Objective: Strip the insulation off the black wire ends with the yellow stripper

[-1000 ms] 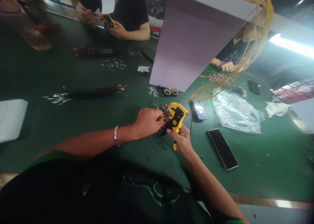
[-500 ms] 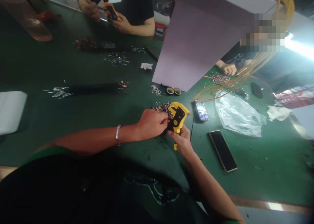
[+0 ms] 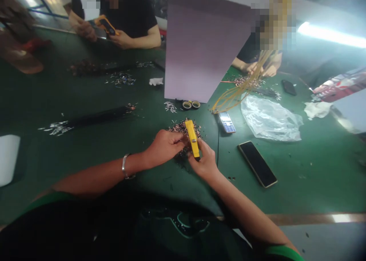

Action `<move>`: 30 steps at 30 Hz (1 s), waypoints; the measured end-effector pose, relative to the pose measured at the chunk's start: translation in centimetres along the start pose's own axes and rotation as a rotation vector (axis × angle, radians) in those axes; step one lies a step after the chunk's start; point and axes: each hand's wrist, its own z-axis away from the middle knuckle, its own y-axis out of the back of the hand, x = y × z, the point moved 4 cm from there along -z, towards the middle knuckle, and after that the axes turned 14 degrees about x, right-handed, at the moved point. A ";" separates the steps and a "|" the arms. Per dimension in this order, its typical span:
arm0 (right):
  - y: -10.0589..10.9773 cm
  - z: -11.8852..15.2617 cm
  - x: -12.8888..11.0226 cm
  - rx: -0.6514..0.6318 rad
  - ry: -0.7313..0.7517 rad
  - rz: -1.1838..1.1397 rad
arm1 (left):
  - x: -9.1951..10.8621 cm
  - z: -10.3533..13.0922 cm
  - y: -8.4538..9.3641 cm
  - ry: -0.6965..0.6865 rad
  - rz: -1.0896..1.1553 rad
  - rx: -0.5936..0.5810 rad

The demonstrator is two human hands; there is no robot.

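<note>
My right hand (image 3: 204, 160) is closed around the handles of a yellow wire stripper (image 3: 192, 137), which now stands nearly edge-on to the view. My left hand (image 3: 166, 148), with a silver bracelet at its wrist, is pinched just left of the tool's head. Whatever lies between its fingertips is too small to make out. Beneath and behind both hands spreads a pile of short cut wire bits (image 3: 178, 127), coppery and dark. A bundle of black wires (image 3: 97, 116) with bare pale ends lies off to the left.
Tape rolls (image 3: 191, 105) and pale scraps (image 3: 170, 107) sit before a tall panel (image 3: 200, 51). A keypad phone (image 3: 227, 123), a smartphone (image 3: 257, 164) and a clear plastic bag (image 3: 270, 118) lie right. Yellow wires (image 3: 243, 91) hang down. Two co-workers' hands (image 3: 124, 39) work across the table.
The wire stripper has turned from its flat side to its narrow edge and shifted a little left with my right hand. My left hand has moved slightly left too. The view has swung.
</note>
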 end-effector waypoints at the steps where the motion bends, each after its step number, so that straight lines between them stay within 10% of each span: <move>1: 0.0 0.0 -0.2 0.011 0.045 0.028 | 0.0 0.0 0.0 0.011 0.038 -0.013; 30: -0.9 0.9 0.7 0.021 0.042 0.142 | -0.2 -0.1 -0.3 0.039 0.030 -0.110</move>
